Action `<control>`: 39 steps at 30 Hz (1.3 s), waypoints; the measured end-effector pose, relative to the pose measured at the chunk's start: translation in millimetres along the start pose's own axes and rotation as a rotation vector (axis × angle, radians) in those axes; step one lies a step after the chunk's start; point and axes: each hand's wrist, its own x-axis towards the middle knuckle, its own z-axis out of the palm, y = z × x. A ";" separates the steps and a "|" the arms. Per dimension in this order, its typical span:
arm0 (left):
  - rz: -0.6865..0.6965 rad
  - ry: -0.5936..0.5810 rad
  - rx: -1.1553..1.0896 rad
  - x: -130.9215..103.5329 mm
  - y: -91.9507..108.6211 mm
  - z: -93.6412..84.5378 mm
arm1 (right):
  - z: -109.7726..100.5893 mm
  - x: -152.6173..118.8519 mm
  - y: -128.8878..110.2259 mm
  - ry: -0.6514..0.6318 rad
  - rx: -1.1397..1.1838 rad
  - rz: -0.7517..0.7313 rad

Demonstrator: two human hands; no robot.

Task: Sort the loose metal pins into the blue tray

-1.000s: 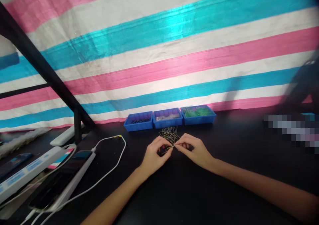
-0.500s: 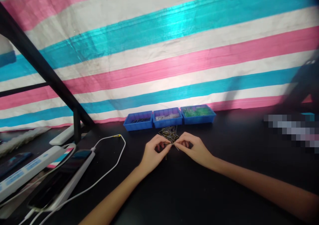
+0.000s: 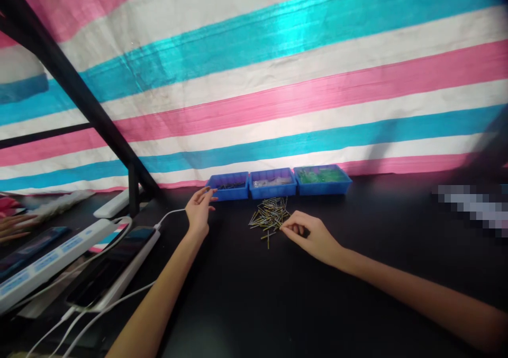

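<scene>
Our left hand has fingers apart at the left blue bin; our right hand has fingertips together beside the thin-rod pile, any held rod indistinct. We'd best pinch singly.

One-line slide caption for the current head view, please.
Left hand by the leftmost blue bin, right hand beside a loose pile of thin rods on a black table.

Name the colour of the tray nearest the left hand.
The tray is blue; it shows best in the head view.
</scene>
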 end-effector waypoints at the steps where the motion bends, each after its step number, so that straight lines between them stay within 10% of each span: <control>1: 0.000 -0.004 0.000 1.1 0.1 -1.0 | 0.2 0.1 0.3 0.000 0.002 0.003; 22: -0.128 -0.361 -0.152 -10.5 9.3 7.3 | 1.1 0.4 3.0 -0.042 -0.010 0.031; 27: 0.054 -0.433 0.118 -21.4 6.4 12.4 | 0.5 -1.2 2.6 0.007 -0.086 0.011; 34: 0.548 -0.876 0.792 -65.0 11.6 25.3 | 0.1 -1.4 1.6 0.073 -0.305 0.088; 39: 0.625 -0.939 0.940 -83.7 15.0 32.3 | 0.3 -1.2 2.6 0.030 -0.375 0.137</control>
